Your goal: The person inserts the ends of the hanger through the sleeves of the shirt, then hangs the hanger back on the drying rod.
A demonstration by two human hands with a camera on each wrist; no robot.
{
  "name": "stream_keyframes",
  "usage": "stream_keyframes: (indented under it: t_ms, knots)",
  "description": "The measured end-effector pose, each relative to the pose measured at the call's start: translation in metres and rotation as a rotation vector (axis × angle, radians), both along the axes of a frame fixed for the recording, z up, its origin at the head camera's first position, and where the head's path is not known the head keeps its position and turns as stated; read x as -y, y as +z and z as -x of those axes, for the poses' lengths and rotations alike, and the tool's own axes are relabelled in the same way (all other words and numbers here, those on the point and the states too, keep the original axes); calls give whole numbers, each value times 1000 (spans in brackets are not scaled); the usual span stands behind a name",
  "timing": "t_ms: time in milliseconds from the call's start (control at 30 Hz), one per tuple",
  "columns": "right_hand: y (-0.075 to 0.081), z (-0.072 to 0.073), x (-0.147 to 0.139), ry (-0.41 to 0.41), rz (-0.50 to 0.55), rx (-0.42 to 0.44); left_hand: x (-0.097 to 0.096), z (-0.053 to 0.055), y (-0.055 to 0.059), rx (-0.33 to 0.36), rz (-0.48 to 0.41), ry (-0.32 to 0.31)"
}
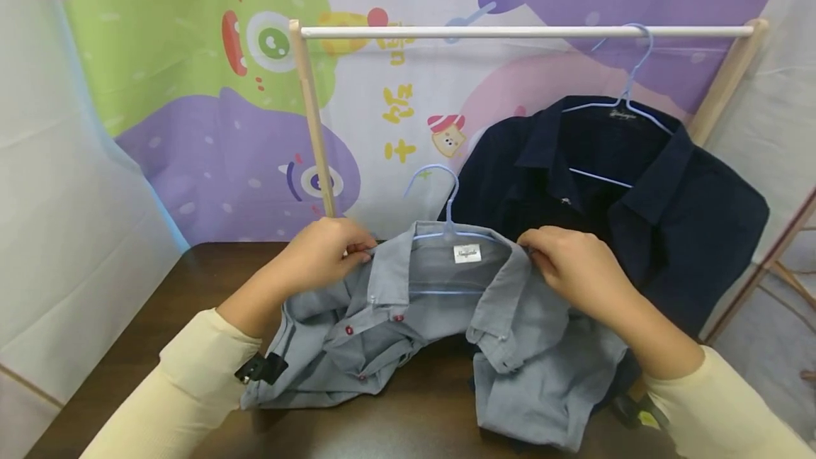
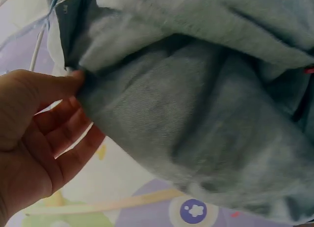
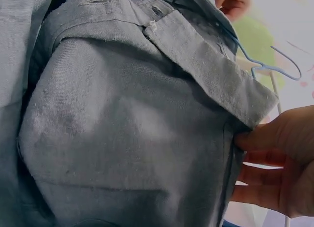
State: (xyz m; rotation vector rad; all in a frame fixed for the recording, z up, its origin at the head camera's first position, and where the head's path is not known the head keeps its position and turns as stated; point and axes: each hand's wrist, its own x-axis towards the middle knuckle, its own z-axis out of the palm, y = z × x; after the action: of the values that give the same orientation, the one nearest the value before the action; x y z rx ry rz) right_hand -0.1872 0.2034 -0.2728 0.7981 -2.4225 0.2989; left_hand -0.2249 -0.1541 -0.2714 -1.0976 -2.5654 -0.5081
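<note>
A grey button-up shirt [image 1: 440,317] with red buttons is spread over a light blue wire hanger [image 1: 450,212], whose hook rises above the collar. My left hand [image 1: 326,250] pinches the shirt at the shoulder on the left, beside the collar. At the opposite shoulder my right hand [image 1: 574,268] pinches the cloth close to the collar. In the left wrist view the left hand [image 2: 44,133] has thumb and fingertips at the fabric's edge. The right wrist view has the right hand [image 3: 279,163] gripping the shoulder seam below the collar flap.
Behind, a clothes rack has a white rail [image 1: 446,32] and wooden posts. A dark navy shirt [image 1: 701,211] hangs from it on another blue hanger [image 1: 630,83] at the right. The brown table [image 1: 408,423] lies beneath, before a cartoon-printed backdrop [image 1: 210,154].
</note>
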Motion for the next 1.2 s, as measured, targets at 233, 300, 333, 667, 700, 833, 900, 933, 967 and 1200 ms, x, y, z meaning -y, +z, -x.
stream_keyframes:
  t_ms: [233,300,333,667,700,833,900,933,967,1200]
  knots:
    - [10,1,-8,-11,26,89,-6,-7,0,-120,187,103]
    - [16,0,-12,-40,7,132,-6,-8,-1,-133,191,120]
    - [19,-1,-14,-50,-7,164,-6,-8,-1,-139,192,126]
    - [18,-3,-22,-5,-80,271,-5,-9,-2,-164,148,135]
    - [18,-3,-22,-6,-79,251,-6,-8,-2,-167,143,138]
    - [13,-7,-23,-28,-103,170,-8,-7,-1,-186,85,127]
    - [10,-8,-24,-43,-118,138,-9,-5,0,-203,34,106]
    - [9,-9,-25,-54,-124,124,-9,-5,1,-213,6,90]
    - [8,-9,-27,-64,-125,112,-9,-4,2,-218,-26,71]
    - [0,-11,-39,-121,-90,42,-5,1,5,-261,-202,31]
